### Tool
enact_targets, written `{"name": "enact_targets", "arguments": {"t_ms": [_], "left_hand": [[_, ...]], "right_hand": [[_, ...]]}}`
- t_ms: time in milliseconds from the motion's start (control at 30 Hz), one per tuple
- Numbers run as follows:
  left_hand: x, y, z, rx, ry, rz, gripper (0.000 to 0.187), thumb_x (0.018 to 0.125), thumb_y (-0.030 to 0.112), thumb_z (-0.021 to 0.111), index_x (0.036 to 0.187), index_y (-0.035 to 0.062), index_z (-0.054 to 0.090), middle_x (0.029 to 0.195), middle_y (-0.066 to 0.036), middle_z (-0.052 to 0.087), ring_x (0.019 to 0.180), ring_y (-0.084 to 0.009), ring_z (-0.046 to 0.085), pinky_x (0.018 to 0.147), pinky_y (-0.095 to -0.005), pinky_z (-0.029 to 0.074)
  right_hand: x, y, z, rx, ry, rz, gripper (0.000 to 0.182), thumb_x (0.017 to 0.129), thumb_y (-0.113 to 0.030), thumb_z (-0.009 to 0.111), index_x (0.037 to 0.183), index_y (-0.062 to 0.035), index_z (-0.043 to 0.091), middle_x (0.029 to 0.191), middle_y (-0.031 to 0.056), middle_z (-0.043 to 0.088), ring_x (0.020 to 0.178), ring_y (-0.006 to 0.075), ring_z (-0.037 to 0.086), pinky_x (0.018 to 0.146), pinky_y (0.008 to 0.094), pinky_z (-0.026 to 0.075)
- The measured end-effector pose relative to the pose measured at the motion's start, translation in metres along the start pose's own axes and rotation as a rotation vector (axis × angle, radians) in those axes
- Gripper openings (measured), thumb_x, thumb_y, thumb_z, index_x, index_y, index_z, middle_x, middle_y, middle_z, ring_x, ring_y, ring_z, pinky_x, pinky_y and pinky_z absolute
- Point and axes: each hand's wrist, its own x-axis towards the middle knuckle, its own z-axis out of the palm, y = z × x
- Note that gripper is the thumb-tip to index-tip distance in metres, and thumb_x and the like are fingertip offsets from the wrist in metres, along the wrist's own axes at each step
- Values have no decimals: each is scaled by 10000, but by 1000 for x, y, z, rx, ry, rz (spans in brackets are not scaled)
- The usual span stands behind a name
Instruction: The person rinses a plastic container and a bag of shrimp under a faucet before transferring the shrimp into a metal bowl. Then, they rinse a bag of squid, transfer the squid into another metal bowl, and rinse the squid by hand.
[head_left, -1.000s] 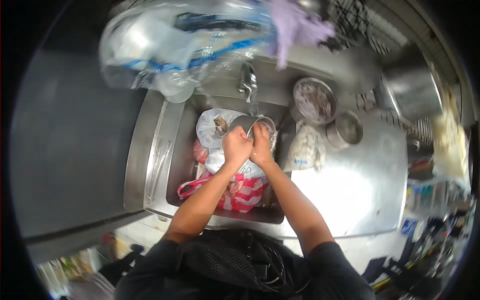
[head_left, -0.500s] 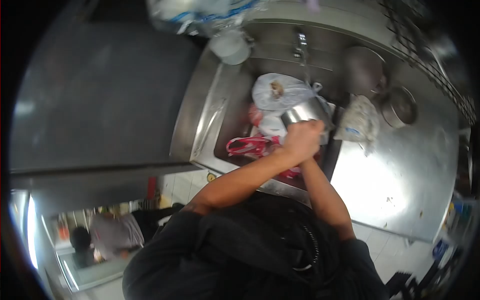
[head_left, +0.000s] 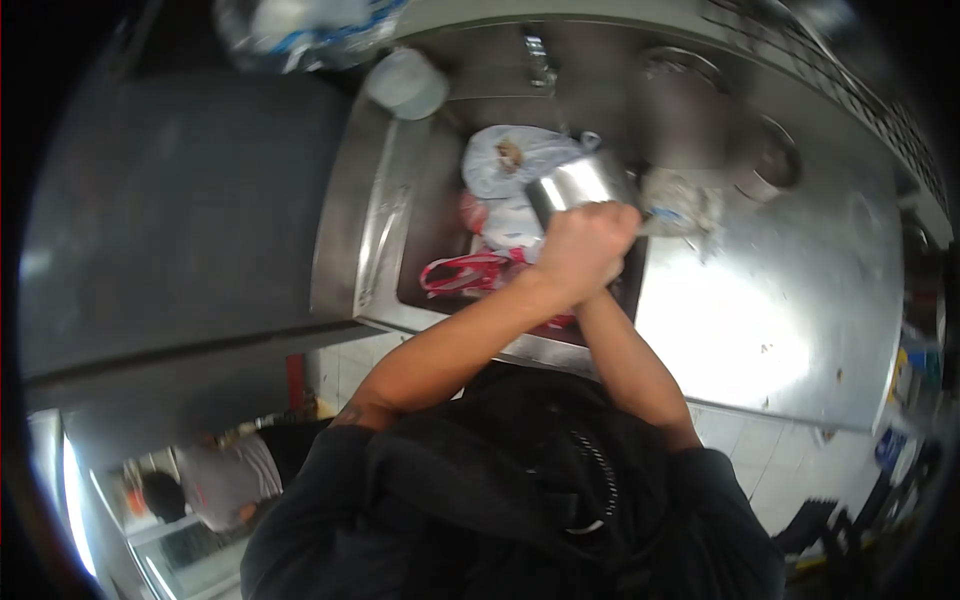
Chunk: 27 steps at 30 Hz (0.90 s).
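Note:
Over the sink (head_left: 385, 300), my left hand (head_left: 590, 240) is closed at the near edge of a shiny metal pot (head_left: 580, 185), which is tilted. My right hand (head_left: 608, 272) is beneath the left one and mostly covered by it, so its fingers are hidden. Beyond the pot lies a clear plastic bag (head_left: 490, 170) with something brown in it. A red-and-white plastic bag (head_left: 465, 273) and a white bag (head_left: 512, 225) fill the basin left of my hands.
On the steel drainboard (head_left: 800, 290) stand a large blurred pot (head_left: 685, 110), a smaller pot (head_left: 775, 165) and a bag of pale contents (head_left: 680, 205). A white tub (head_left: 407, 85) sits at the sink's back left corner, near the faucet (head_left: 538, 60). Another person (head_left: 225, 480) is at lower left.
My view has turned, so the sink and its contents sit further left and higher in the picture. Both hands stay together at the metal pot.

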Motion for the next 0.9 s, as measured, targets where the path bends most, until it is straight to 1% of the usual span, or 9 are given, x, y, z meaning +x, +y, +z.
{"name": "enact_targets", "arguments": {"t_ms": [33, 100, 200, 300, 500, 600, 733, 833, 900], "left_hand": [[2, -1, 1, -29, 39, 30, 156, 680, 38, 612, 829, 41, 566, 763, -142, 648, 684, -335, 672, 580, -441, 543], [5, 3, -2, 28, 38, 49, 182, 636, 13, 619, 793, 43, 533, 753, -127, 634, 689, -310, 677, 582, -433, 562], [8, 7, -4, 82, 24, 77, 171, 646, 2, 626, 773, 51, 523, 731, -115, 612, 663, -291, 664, 550, -414, 550], [11, 10, 0, 75, 19, 70, 133, 712, 29, 629, 755, 60, 507, 699, -108, 581, 627, -321, 629, 528, -441, 506], [18, 23, 6, 71, 3, 156, 110, 704, 30, 605, 758, 63, 516, 693, -105, 580, 631, -314, 630, 517, -437, 504], [17, 26, 4, 36, -13, 130, 105, 698, 33, 594, 767, 64, 522, 690, -108, 578, 648, -319, 635, 533, -439, 510], [3, 13, -3, -65, -23, 40, 143, 680, 16, 619, 793, 57, 541, 709, -122, 597, 674, -344, 649, 572, -465, 514], [-20, -9, -9, -88, 68, -113, 139, 685, 31, 667, 751, 40, 545, 694, -144, 593, 641, -361, 629, 564, -448, 494], [-40, -28, -12, -287, 198, -444, 153, 696, 38, 686, 695, 21, 535, 674, -173, 572, 585, -314, 606, 550, -416, 463]], "right_hand": [[0, 0, 1, 3, 4, 2, 536, 915, -256, 597, 1382, -29, 465, 1314, 230, 514, 1233, 391, 488, 1051, 470, 387], [1, -7, 0, 15, 17, 13, 543, 910, -260, 606, 1383, -32, 466, 1313, 229, 514, 1232, 391, 488, 1048, 473, 391], [1, -6, -2, 31, 44, 25, 555, 903, -266, 619, 1386, -38, 468, 1312, 227, 515, 1232, 393, 489, 1044, 477, 395], [-2, -9, -2, 41, 56, 31, 566, 896, -273, 632, 1388, -44, 470, 1310, 226, 516, 1232, 394, 490, 1041, 481, 400], [-2, -15, -2, 28, 41, 35, 590, 882, -286, 657, 1393, -55, 474, 1307, 223, 518, 1232, 397, 491, 1033, 489, 409], [-4, -15, 1, 3, 2, 34, 602, 875, -292, 670, 1396, -61, 477, 1305, 221, 519, 1231, 398, 492, 1029, 493, 414], [-7, -16, 3, -121, -69, -9, 618, 865, -301, 687, 1399, -69, 479, 1303, 219, 520, 1231, 400, 493, 1024, 498, 420], [0, -37, 0, -382, -131, -154, 630, 858, -308, 700, 1401, -74, 482, 1302, 218, 521, 1231, 401, 493, 1020, 502, 425], [6, -52, 4, -601, -176, -296, 638, 854, -312, 709, 1403, -78, 483, 1301, 217, 522, 1231, 402, 494, 1017, 505, 428]]}}
